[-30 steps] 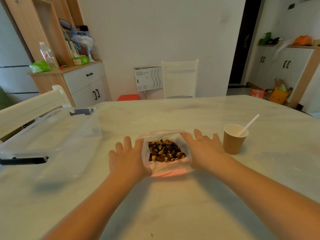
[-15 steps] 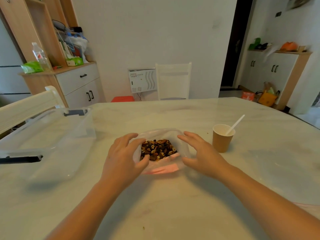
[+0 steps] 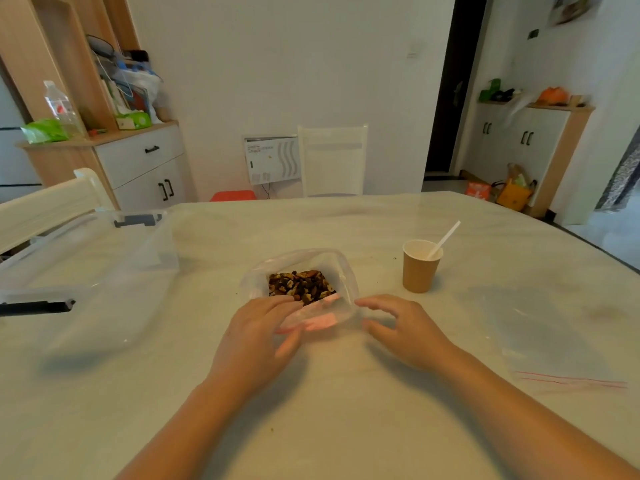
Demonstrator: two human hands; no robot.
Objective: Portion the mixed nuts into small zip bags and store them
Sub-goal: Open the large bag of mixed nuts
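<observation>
Careful: left hand (image 3: 258,337) pinches the open nut bag (image 3: 301,289) mid-table, right hand (image 3: 403,327) loose beside it; a tug could spill nuts.

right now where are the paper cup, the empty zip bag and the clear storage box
paper cup (image 3: 418,271), head view, brown side wall
empty zip bag (image 3: 540,337), head view, flat clear middle
clear storage box (image 3: 152,247), head view, right wall

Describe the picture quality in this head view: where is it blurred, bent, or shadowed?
Head view: wide-angle bending curves the table edge and tilts the wall cabinets; the left hand and right hand are slightly motion-blurred beside the nut bag; soft shadows lie under both forearms; the clear storage box shows faint glare.
</observation>
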